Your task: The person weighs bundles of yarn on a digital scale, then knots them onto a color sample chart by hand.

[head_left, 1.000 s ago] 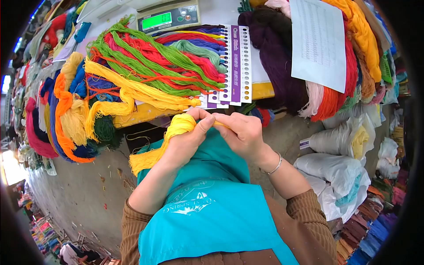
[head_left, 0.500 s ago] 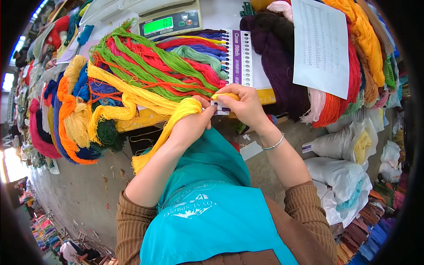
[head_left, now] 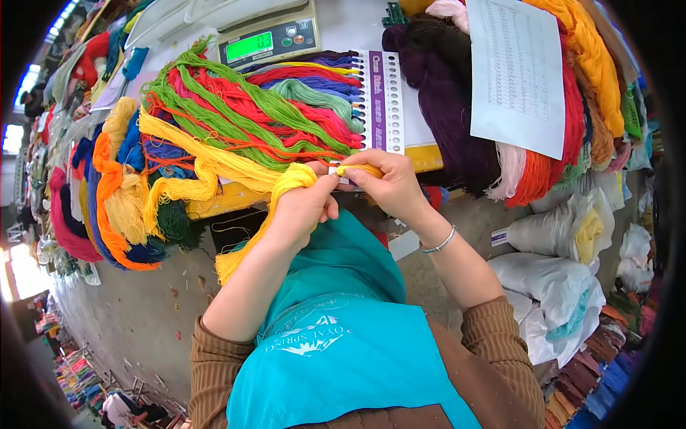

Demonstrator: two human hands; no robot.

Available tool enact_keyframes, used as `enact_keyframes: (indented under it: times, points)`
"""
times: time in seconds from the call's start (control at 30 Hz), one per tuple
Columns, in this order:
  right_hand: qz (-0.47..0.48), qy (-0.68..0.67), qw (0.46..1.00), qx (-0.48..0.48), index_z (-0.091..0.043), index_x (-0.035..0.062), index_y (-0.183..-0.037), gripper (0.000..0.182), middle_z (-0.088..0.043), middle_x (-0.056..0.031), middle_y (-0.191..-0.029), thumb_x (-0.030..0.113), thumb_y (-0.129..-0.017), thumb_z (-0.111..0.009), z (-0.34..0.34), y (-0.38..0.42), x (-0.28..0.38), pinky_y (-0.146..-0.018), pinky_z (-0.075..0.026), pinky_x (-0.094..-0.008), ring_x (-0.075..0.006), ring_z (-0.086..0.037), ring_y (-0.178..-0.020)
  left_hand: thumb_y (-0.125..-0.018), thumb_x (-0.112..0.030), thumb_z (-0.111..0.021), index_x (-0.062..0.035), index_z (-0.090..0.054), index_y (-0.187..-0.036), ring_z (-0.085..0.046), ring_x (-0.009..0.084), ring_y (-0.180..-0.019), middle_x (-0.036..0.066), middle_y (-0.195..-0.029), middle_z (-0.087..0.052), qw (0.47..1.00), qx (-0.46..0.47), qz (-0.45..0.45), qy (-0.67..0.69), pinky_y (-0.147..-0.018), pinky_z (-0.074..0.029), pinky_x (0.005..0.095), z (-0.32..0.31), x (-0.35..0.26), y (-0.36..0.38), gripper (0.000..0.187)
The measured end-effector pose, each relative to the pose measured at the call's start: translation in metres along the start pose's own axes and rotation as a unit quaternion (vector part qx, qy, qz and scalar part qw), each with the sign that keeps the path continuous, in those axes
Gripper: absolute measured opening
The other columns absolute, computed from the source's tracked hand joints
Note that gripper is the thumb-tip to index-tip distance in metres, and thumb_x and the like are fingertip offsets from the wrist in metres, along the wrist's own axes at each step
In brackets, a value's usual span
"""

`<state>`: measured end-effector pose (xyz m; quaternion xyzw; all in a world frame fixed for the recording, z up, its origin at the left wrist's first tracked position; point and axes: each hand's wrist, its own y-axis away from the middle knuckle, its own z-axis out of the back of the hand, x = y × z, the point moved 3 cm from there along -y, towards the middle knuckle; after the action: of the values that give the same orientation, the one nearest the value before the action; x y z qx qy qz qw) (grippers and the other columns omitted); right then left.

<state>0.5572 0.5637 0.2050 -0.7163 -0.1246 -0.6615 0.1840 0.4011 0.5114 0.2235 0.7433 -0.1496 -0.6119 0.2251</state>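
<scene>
My left hand (head_left: 304, 209) is closed around a thick hank of yellow thread (head_left: 246, 170), which trails left onto the heap and hangs down past my wrist. My right hand (head_left: 393, 182) pinches a short length of yellow thread between thumb and fingers, close beside the left. Both hands are at the lower end of a white and purple punched thread card (head_left: 384, 107); that end is mostly hidden by my fingers. Several coloured thread bundles are fixed along the card's left edge. Green thread (head_left: 204, 86) and red thread lie across the table left of the card.
A digital scale (head_left: 268, 41) with a lit green display stands behind the threads. To the right, a printed sheet (head_left: 516, 79) lies over dark purple and other hanks. Several plastic bags (head_left: 554, 293) sit on the floor at right. The yellow table edge (head_left: 429, 157) runs before me.
Both hands have shifted slightly, the right one down and left. The card's lower end, seen between my fingers before, is now more covered. The yellow thread stays held.
</scene>
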Motion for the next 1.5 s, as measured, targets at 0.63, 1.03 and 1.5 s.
enact_keyframes:
  times: [0.63, 1.03, 1.5]
  points:
    - [0.119, 0.216, 0.969, -0.018, -0.071, 0.0003, -0.092, 0.011, -0.071, -0.0141, -0.084, 0.005, -0.082, -0.07, -0.006, 0.007, 0.002, -0.065, -0.055, -0.0319, -0.0251, -0.071, -0.074, -0.096, -0.014, -0.058, -0.0031, -0.058, -0.093, -0.052, 0.0077, -0.046, 0.0, -0.066, -0.057, 0.98, -0.038, -0.088, -0.172, -0.043, -0.036, 0.0227, -0.004, 0.008, -0.006, 0.012]
    - [0.128, 0.219, 0.967, -0.03, -0.073, 0.0027, -0.09, 0.009, -0.072, -0.0139, -0.083, 0.006, -0.082, -0.069, -0.005, 0.006, 0.001, -0.064, -0.056, -0.0334, -0.0274, -0.071, -0.073, -0.103, -0.016, -0.049, 0.0, -0.061, -0.107, -0.057, 0.0088, -0.052, 0.007, -0.091, -0.069, 0.986, 0.098, 0.04, -0.126, -0.045, -0.041, 0.0211, 0.01, -0.02, -0.003, 0.02]
    - [0.12, 0.208, 0.97, -0.027, -0.074, 0.0008, -0.094, 0.013, -0.073, -0.0143, -0.083, 0.003, -0.082, -0.071, -0.004, 0.007, 0.001, -0.065, -0.056, -0.0325, -0.0257, -0.071, -0.074, -0.1, -0.017, -0.057, -0.0005, -0.064, -0.104, -0.057, 0.0092, -0.055, 0.008, -0.093, -0.07, 0.985, 0.104, 0.107, -0.089, -0.044, -0.039, 0.0199, 0.013, -0.02, -0.012, 0.018]
